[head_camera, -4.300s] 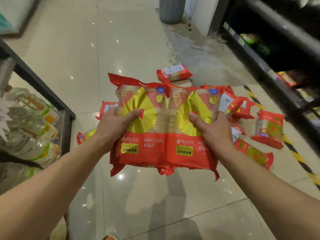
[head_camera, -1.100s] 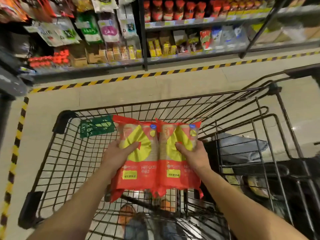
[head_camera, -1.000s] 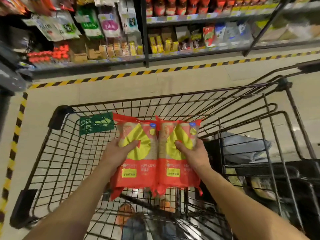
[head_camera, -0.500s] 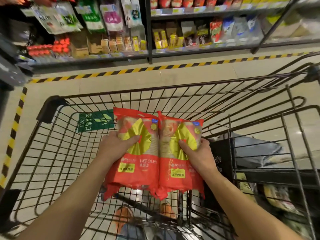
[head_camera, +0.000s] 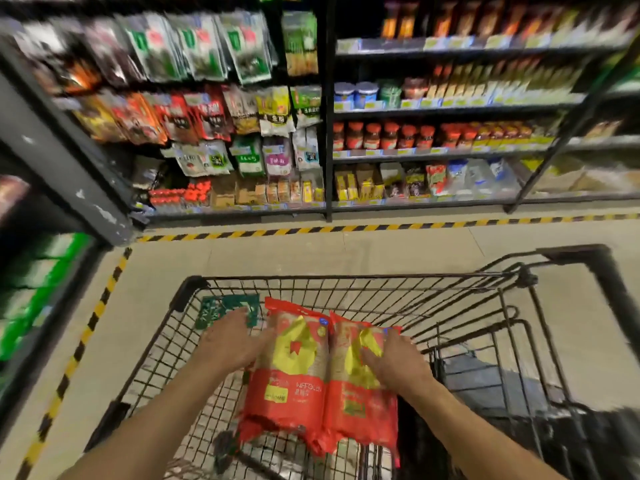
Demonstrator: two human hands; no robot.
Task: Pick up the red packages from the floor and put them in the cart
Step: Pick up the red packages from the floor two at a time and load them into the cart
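Two red packages with yellow fronts lie side by side inside the black wire cart (head_camera: 346,278), tilted toward me. My left hand (head_camera: 230,342) rests against the left edge of the left package (head_camera: 294,375) with its fingers stretched forward and apart, not wrapped around it. On the right package (head_camera: 360,407), my right hand (head_camera: 398,365) has its thumb across the yellow front and its fingers over the far right edge. The view is blurred.
A green sign (head_camera: 225,310) hangs on the cart's far left wall. A dark bag (head_camera: 485,375) sits in the cart's right section. Stocked shelves (head_camera: 415,150) stand beyond yellow-black floor tape (head_camera: 311,232). Another shelf unit (head_camera: 34,271) is at left.
The packages have gone down and forward into the cart basket. My left hand has slid off the left package's front to its side and spread its fingers. The camera has tilted up.
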